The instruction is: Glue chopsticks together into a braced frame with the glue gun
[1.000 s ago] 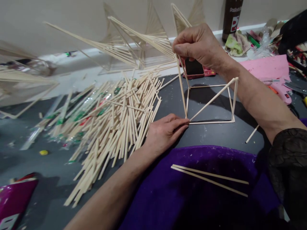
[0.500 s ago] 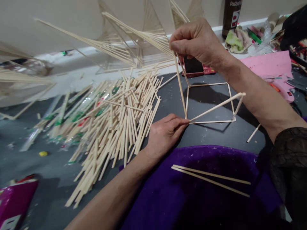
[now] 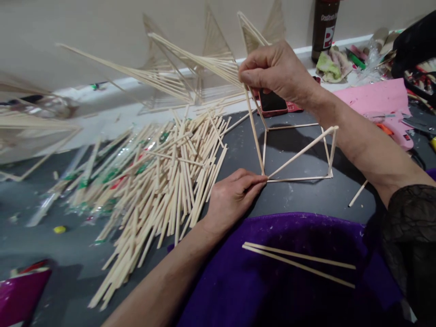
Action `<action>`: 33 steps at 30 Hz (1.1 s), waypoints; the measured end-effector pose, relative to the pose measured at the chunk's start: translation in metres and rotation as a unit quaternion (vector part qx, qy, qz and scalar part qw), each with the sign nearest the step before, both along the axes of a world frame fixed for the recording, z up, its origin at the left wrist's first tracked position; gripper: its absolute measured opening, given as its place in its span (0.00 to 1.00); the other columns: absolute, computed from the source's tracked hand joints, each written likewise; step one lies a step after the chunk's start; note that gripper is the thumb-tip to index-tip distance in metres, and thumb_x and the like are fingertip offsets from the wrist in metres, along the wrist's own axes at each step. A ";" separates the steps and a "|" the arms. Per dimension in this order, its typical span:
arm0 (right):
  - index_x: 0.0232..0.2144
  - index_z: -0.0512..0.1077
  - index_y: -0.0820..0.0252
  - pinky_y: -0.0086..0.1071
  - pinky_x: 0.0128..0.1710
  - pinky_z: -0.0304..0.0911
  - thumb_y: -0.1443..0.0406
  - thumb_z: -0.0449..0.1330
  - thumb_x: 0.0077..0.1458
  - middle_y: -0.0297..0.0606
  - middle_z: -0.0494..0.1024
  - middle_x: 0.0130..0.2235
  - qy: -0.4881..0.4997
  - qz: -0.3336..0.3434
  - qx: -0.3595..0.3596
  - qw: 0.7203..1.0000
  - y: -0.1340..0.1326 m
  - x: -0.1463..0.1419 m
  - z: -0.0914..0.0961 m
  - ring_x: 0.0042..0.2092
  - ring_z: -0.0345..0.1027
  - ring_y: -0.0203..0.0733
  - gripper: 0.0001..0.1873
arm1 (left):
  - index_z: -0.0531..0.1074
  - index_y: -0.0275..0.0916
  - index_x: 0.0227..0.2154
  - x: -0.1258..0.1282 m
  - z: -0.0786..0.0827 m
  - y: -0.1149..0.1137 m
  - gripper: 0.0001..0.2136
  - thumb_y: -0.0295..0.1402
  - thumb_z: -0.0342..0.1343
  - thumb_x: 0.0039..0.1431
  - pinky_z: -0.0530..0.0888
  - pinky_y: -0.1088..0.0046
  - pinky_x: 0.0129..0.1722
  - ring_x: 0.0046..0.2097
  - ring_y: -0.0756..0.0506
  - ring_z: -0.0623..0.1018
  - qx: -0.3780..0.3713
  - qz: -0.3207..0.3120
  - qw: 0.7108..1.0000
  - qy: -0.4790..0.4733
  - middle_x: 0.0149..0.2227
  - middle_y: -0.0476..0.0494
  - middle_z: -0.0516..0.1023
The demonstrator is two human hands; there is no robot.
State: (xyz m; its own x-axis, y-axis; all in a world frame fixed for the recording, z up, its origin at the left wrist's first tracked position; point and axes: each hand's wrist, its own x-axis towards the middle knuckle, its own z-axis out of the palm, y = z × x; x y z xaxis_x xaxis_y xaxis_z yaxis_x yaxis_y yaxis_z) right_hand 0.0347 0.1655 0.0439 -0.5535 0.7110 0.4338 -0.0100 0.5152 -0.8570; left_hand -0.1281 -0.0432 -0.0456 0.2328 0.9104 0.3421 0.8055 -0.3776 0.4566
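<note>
A frame of thin wooden sticks (image 3: pixel 299 179) rests on the dark grey table, its base four-sided, with slanting sticks rising from the corners. My left hand (image 3: pixel 235 193) pinches the near-left corner, where several sticks meet. Above the frame's left side, my right hand (image 3: pixel 269 68) has thumb and fingers closed on the upper ends of two slanting sticks (image 3: pixel 252 127) that meet there. Two other slanting sticks join in a peak at the right, beside my right forearm. Its fingertips hide the joint they hold.
A big heap of loose sticks (image 3: pixel 170 181) lies left of the frame, some in plastic wrappers. Finished-looking stick structures (image 3: pixel 200 59) stand behind. Two sticks (image 3: pixel 299 259) lie on purple cloth (image 3: pixel 218 281). A phone (image 3: pixel 272 103), brown bottle (image 3: pixel 324 29) and pink sheet (image 3: pixel 374 97) sit farther back.
The whole view has shifted slightly, so most things appear a little lower. Both hands keep their grip on the stick frame, and the right-hand peak leans slightly more to the left.
</note>
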 end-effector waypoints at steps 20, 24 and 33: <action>0.25 0.73 0.64 0.29 0.33 0.56 0.73 0.59 0.59 0.27 0.66 0.23 -0.009 0.040 0.019 0.999 0.007 -0.001 -0.008 0.29 0.57 0.30 0.11 | 0.85 0.46 0.33 0.003 0.013 0.000 0.07 0.32 0.61 0.63 0.80 0.69 0.31 0.31 0.45 0.84 -0.011 0.055 0.991 -0.119 0.31 0.47 0.86; 0.26 0.75 0.61 0.29 0.33 0.58 0.69 0.60 0.57 0.29 0.69 0.25 -0.012 0.028 0.036 0.999 0.008 0.000 -0.011 0.30 0.60 0.31 0.08 | 0.85 0.46 0.32 0.001 0.011 0.002 0.07 0.33 0.61 0.62 0.81 0.66 0.33 0.32 0.44 0.84 -0.017 0.089 0.986 -0.137 0.32 0.46 0.87; 0.26 0.76 0.64 0.28 0.32 0.56 0.72 0.61 0.58 0.26 0.68 0.24 -0.023 0.031 0.021 0.999 0.005 0.001 -0.007 0.30 0.58 0.30 0.08 | 0.86 0.46 0.32 -0.006 0.023 0.019 0.03 0.35 0.67 0.57 0.78 0.71 0.29 0.30 0.47 0.81 -0.004 0.173 0.960 -0.220 0.30 0.49 0.86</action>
